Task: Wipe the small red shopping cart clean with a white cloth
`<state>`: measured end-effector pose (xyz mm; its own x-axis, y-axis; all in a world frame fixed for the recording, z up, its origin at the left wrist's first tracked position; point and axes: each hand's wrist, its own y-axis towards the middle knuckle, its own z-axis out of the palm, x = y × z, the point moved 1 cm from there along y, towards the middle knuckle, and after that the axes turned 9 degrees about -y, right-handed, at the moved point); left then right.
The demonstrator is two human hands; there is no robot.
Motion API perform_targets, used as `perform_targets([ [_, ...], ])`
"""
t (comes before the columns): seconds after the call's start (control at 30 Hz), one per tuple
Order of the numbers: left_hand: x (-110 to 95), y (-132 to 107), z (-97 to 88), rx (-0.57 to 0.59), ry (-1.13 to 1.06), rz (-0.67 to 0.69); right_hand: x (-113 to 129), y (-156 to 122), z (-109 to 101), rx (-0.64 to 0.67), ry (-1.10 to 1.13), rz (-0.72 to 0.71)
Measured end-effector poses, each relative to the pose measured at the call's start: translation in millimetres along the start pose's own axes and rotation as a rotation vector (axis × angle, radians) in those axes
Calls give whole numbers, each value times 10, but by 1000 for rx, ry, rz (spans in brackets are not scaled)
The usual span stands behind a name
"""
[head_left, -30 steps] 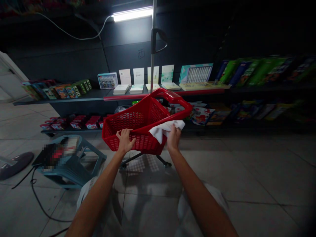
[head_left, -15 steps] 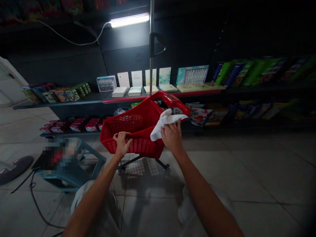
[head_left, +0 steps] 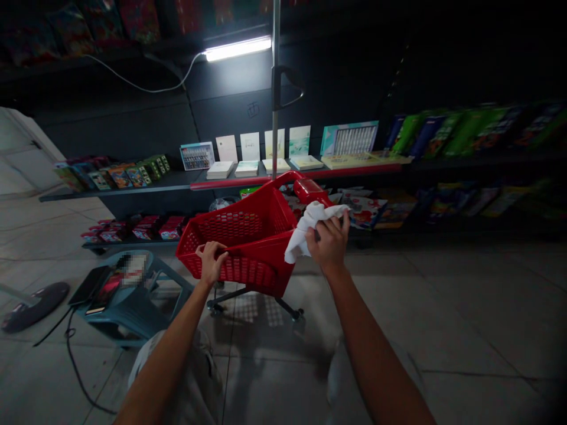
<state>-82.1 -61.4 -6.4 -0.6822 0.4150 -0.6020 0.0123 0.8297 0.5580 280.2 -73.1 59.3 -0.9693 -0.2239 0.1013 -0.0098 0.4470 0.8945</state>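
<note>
A red plastic shopping cart (head_left: 266,277) stands on dark legs with small wheels in front of me. My left hand (head_left: 212,260) grips its near rim toward the left end, thumb and fingers on either side of the edge. In my right hand (head_left: 328,239) is a bunched white cloth (head_left: 305,227), held against the handle end of the cart. The cloth covers part of the red handle, so I cannot see how much of it touches.
Behind the cart, a dark shelf (head_left: 172,181) bears books (head_left: 248,168), boxes and bagged goods. A metal pole (head_left: 275,136) rises at its front edge. At left stand a blue stool (head_left: 137,295) with items on top and a round stand base (head_left: 48,301). A cable runs along the floor.
My right hand has moved right and slightly down with the white cloth, along the handle end. The left hand stays on the rim. The whole view has shifted slightly.
</note>
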Motion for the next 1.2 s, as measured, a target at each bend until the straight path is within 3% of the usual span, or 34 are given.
perform_targets([
  [0.23,40,17,-94,-17,-14,-10,-276,-18,-5,-2,146,120],
  [0.43,76,10,-169,-20,9,-19,-77,-28,-82,-57,247,222],
  [0.53,67,-33,-148,-20,41,7,21,-28,-135,-65,261,205],
  [0.7,-291,-203,56,-187,85,108,94,-18,-223,-54,225,141],
  [0.9,-877,-338,337,112,10,382,211,6,-327,14,166,73],
  [1.1,-954,-273,413,76,0,248,351,32,-452,89,206,29],
  [1.2,-1005,-269,404,51,4,308,410,39,-503,95,208,14],
])
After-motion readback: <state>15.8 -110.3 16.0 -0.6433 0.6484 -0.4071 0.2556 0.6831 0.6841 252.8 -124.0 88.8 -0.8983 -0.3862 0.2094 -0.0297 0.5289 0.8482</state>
